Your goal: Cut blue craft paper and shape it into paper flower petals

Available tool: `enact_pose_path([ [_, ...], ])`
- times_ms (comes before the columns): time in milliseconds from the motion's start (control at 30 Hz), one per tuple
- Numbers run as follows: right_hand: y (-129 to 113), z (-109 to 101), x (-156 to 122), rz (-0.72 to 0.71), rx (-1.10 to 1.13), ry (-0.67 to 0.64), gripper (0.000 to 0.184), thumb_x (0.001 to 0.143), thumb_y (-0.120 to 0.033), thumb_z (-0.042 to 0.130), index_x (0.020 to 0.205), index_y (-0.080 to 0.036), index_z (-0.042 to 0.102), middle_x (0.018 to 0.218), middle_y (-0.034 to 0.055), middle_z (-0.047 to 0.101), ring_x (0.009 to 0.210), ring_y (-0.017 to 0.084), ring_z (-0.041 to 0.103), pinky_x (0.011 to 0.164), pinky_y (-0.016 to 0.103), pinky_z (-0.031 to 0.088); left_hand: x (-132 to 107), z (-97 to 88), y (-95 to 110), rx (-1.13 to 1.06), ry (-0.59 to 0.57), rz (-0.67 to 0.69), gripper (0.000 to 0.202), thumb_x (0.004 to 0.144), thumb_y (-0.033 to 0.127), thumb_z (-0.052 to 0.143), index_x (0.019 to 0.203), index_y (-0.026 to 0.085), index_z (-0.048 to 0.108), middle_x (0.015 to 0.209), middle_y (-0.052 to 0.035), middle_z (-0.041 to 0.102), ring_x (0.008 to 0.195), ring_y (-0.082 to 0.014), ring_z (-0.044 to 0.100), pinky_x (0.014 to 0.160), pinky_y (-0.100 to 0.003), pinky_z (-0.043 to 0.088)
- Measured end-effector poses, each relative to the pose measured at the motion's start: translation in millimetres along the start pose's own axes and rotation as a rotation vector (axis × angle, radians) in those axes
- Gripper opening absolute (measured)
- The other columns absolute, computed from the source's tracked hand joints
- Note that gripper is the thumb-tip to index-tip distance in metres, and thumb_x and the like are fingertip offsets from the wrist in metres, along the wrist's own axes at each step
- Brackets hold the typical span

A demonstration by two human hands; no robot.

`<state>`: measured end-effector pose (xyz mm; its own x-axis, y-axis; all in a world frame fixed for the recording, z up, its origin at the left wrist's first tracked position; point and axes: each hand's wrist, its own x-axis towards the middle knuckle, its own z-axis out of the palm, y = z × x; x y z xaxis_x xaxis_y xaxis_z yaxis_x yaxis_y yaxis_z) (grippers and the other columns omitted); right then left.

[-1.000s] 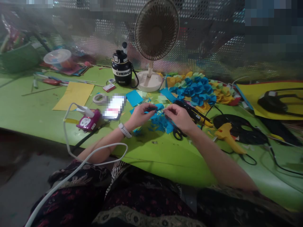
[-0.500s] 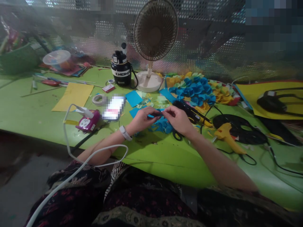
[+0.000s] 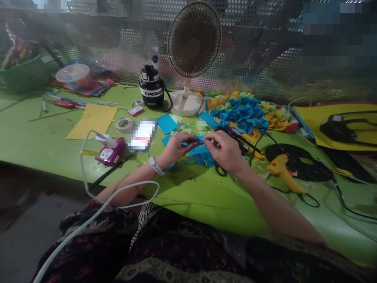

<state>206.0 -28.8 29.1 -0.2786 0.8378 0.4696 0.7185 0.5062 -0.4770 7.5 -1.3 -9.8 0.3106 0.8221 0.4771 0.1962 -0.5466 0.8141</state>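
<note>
A green tabletop (image 3: 47, 145) runs along a perforated metal screen (image 3: 265, 59). At the back a beige desk fan (image 3: 194, 39) stands just beside a black jug (image 3: 152, 90). To the left lie a yellow paper sheet (image 3: 92, 121), a tape roll (image 3: 123, 124) and a pink power strip (image 3: 110, 151) with a white cable (image 3: 118, 196) plugged into it. A clear plastic tub (image 3: 73, 74) and a green basket (image 3: 25, 72) sit far left. To the right are a heap of folded blue and yellow paper (image 3: 244, 112) and a yellow glue gun (image 3: 281, 171).
</note>
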Motion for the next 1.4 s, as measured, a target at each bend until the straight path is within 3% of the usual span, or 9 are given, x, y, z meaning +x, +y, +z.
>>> enact_pose_path([
  [167, 2, 1, -3, -0.146, -0.227, -0.059, 0.031, 0.102, -0.038, 0.046, 0.111, -0.019, 0.069, 0.11, 0.0133, 0.074, 0.102, 0.025, 0.069, 0.078, 0.034, 0.052, 0, -0.4, -1, 0.033, 0.021, 0.036, 0.011, 0.088, 0.028, 0.071, 0.09, 0.018, 0.075, 0.082, -0.0065, 0.071, 0.077, -0.0146, 0.066, 0.071, -0.028, 0.057],
  [467, 5, 5, -5, -0.336, -0.374, 0.071, 0.026, 0.104, -0.029, 0.047, 0.102, -0.018, 0.071, 0.097, 0.0086, 0.076, 0.084, 0.019, 0.07, 0.065, 0.03, 0.046, 1, 0.6, -5, 0.126, 0.039, 0.204, 0.019, 0.092, 0.033, 0.067, 0.089, 0.016, 0.073, 0.079, -0.0063, 0.071, 0.074, -0.0128, 0.066, 0.066, -0.025, 0.057],
  [633, 7, 5, -4, -0.304, -0.321, 0.071, 0.026, 0.103, -0.03, 0.048, 0.099, -0.019, 0.072, 0.094, 0.0083, 0.075, 0.083, 0.02, 0.07, 0.064, 0.031, 0.046, -1, 0.6, -2, 0.085, 0.044, 0.181, 0.02, 0.091, 0.033, 0.069, 0.094, 0.014, 0.073, 0.085, -0.0078, 0.071, 0.077, -0.0127, 0.068, 0.063, -0.022, 0.061],
  [767, 6, -1, 0, -0.219, -0.099, 0.096, 0.019, 0.1, -0.029, 0.054, 0.097, -0.021, 0.071, 0.092, 0.0072, 0.074, 0.084, 0.02, 0.07, 0.07, 0.032, 0.052, -4, 1.0, 1, 0.025, 0.062, 0.154, 0.022, 0.092, 0.032, 0.067, 0.1, 0.013, 0.072, 0.097, -0.0099, 0.069, 0.08, -0.0117, 0.069, 0.065, -0.021, 0.064],
  [900, 4, -8, 4, -0.113, 0.081, 0.116, 0.01, 0.094, -0.025, 0.062, 0.091, -0.022, 0.071, 0.084, 0.0037, 0.072, 0.073, 0.018, 0.067, 0.066, 0.031, 0.053, -4, 0.4, 6, 0.008, 0.084, 0.215, 0.017, 0.092, 0.027, 0.066, 0.099, 0.012, 0.071, 0.098, -0.0096, 0.068, 0.084, -0.0121, 0.07, 0.071, -0.023, 0.066],
  [1033, 4, -8, 4, -0.151, 0.036, 0.213, 0.009, 0.092, -0.026, 0.066, 0.088, -0.024, 0.073, 0.098, 0.007, 0.071, 0.093, 0.023, 0.068, 0.083, 0.04, 0.056, -5, -1.3, 9, 0.01, 0.062, 0.278, 0.013, 0.092, 0.021, 0.065, 0.1, 0.012, 0.07, 0.099, -0.009, 0.067, 0.086, -0.0121, 0.07, 0.075, -0.024, 0.067],
  [1167, 5, -7, 3, -0.185, -0.046, 0.249, 0.01, 0.091, -0.029, 0.067, 0.088, -0.026, 0.075, 0.121, 0.0091, 0.068, 0.115, 0.03, 0.062, 0.101, 0.052, 0.049, -5, -2.8, 8, 0.02, 0.041, 0.334, 0.01, 0.091, 0.019, 0.065, 0.098, 0.013, 0.07, 0.098, -0.0075, 0.067, 0.083, -0.0108, 0.069, 0.073, -0.023, 0.066],
  [1400, 2, -8, 2, -0.179, -0.047, 0.219, 0.012, 0.093, -0.03, 0.064, 0.089, -0.026, 0.075, 0.127, 0.0088, 0.067, 0.122, 0.031, 0.059, 0.105, 0.055, 0.046, -4, -5.1, 7, 0.115, 0.044, 0.465, 0.009, 0.09, 0.018, 0.064, 0.098, 0.016, 0.069, 0.096, -0.0079, 0.07, 0.086, -0.013, 0.07, 0.074, -0.025, 0.064],
])
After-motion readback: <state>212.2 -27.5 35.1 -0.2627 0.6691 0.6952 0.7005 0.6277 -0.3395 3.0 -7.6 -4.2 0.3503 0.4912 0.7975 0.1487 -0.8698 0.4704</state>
